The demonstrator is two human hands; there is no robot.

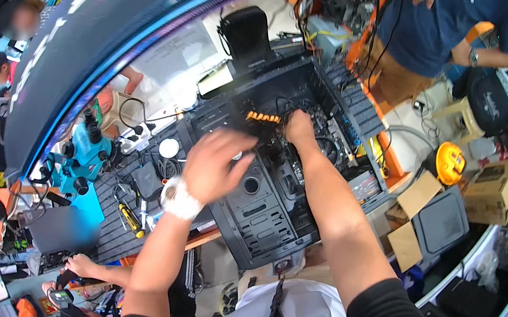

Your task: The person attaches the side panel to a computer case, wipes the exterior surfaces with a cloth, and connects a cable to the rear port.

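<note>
A black computer case [257,219] lies open on its side in front of me, its inner parts showing. My right hand [300,129] reaches into it, fingers closed down among dark cables [285,106] near the circuit board; what they grip is hidden. Just left of those fingers is a coiled orange-yellow cable [263,118]. Smeared by motion, my left hand [218,164] hovers over the case's left side with its thumb apart from the fingers and nothing seen in it. A white watch [181,199] is on that wrist.
Left of the case, a yellow-black screwdriver [131,221] lies on a ridged mat, near a teal microscope [85,154]. A large curved monitor [99,18] arches across the upper left. Co-workers stand at the upper right and sit at lower left. Cardboard boxes [494,188] are at right.
</note>
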